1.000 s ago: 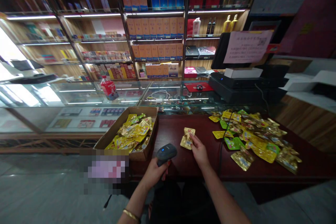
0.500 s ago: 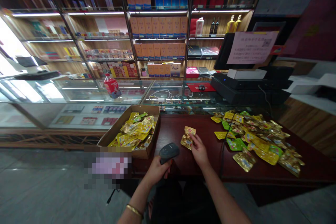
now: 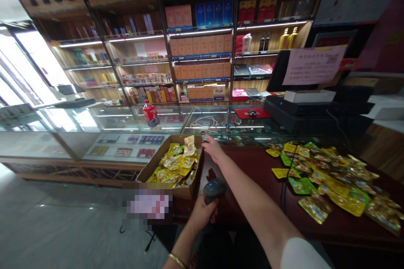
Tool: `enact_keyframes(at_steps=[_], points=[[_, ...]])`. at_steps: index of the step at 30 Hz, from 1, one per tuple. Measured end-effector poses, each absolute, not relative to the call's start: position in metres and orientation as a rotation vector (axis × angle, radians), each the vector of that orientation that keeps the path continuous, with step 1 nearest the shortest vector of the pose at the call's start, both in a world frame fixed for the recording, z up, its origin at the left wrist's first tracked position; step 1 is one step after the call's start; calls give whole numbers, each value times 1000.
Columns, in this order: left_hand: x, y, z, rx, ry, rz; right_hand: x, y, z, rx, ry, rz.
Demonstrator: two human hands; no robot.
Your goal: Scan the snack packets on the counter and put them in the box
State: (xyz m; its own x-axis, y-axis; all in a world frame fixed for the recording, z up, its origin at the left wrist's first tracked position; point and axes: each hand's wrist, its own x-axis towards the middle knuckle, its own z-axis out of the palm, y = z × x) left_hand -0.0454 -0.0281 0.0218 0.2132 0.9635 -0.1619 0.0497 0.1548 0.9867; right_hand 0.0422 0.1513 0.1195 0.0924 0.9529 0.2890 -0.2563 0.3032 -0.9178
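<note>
My left hand [image 3: 202, 212] is wrapped round the handle of a dark grey barcode scanner [image 3: 214, 189], held above the front of the counter. My right hand [image 3: 213, 149] reaches across to the right rim of a cardboard box [image 3: 196, 172], its fingers stretched out and nothing seen in them. Just left of those fingertips a gold snack packet [image 3: 189, 146] stands out at the far end of the box, apart from the hand; whether it rests on the others or is falling I cannot tell. Yellow and gold packets [image 3: 176, 168] fill the box.
A heap of gold, yellow and green packets [image 3: 334, 176] lies on the right of the dark red counter [image 3: 252, 176], with a black cable across its left side. Behind stand a glass display case [image 3: 126, 117], a red-labelled bottle [image 3: 150, 114], a mouse [image 3: 252, 113] and a monitor [image 3: 279, 71].
My right hand has swung left and away from me, from the counter's middle to the box, and let go of the gold packet. The scanner stays in my left hand. The view has shifted.
</note>
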Motion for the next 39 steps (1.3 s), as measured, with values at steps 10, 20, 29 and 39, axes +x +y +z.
enact_keyframes(at_steps=[10, 20, 29, 39], points=[[-52, -24, 26, 1294, 1135, 870, 279, -37, 15, -1702, -1084, -169], [-48, -27, 33, 1308, 1152, 872, 353, -93, -26, -2156, -942, -246], [-52, -26, 23, 1317, 1096, 870, 246, -30, -2, -1369, -926, 426], [-52, -28, 19, 1278, 1069, 867, 169, 13, -42, -1306, -1087, 493]])
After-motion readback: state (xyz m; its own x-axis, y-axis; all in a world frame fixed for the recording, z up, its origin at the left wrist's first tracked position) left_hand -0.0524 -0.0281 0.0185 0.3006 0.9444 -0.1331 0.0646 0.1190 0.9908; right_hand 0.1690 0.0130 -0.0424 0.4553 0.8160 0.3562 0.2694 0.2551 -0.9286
